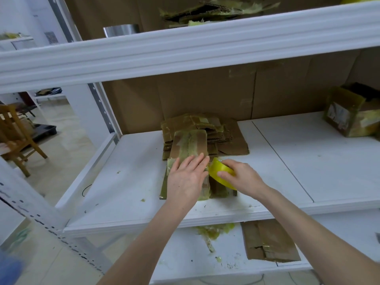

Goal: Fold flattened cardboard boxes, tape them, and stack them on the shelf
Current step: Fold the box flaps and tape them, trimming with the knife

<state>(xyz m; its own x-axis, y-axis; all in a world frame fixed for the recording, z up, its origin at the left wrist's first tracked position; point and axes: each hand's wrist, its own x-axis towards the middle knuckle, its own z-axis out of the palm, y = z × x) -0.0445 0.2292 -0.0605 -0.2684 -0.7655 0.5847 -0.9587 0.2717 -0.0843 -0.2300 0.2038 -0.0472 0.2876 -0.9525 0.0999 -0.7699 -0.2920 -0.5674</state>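
A small cardboard box (190,145), streaked with old yellowish tape, stands on the white middle shelf (127,182) in front of me. My left hand (186,177) lies flat on its near side with straight fingers. My right hand (239,177) grips a yellow tape roll (218,168) right beside the box, the roll touching the box's right edge. Behind the box lies a pile of flattened cardboard boxes (224,132). Much of the box's front is hidden by my left hand.
A folded, taped box (353,112) sits at the shelf's far right. A flat cardboard piece (267,241) and tape scraps (213,231) lie on the lower shelf. Torn cardboard (216,11) and a metal can (121,29) are on the top shelf. A wooden chair (14,136) stands left.
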